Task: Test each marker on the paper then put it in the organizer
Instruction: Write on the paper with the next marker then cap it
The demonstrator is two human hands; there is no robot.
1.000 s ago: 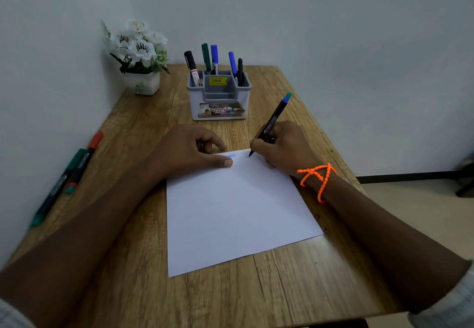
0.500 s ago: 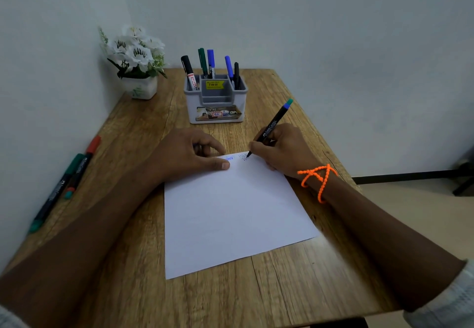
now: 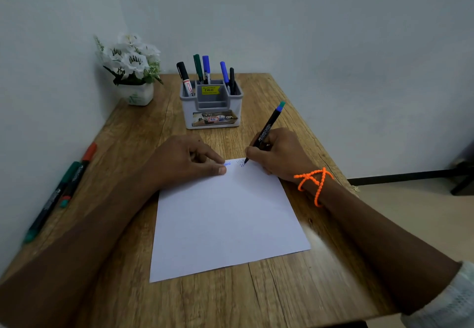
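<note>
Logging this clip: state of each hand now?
Left hand: open, fingers pressing the paper.
Right hand: gripping the marker, tip on the paper.

The left hand covers the top left corner of the paper and part of a blue scribble, so only the tail end of that mark shows. Its curled fingers hide whatever's under the palm.

The right hand wraps the lower barrel of the marker; the print on the barrel is too small to read properly.

The organizer hides the bottom halves of the pens in it, and its labels are mostly unreadable.

The two markers at the left table edge are blurry.

Both forearms get cut off by the bottom of the frame.
</note>
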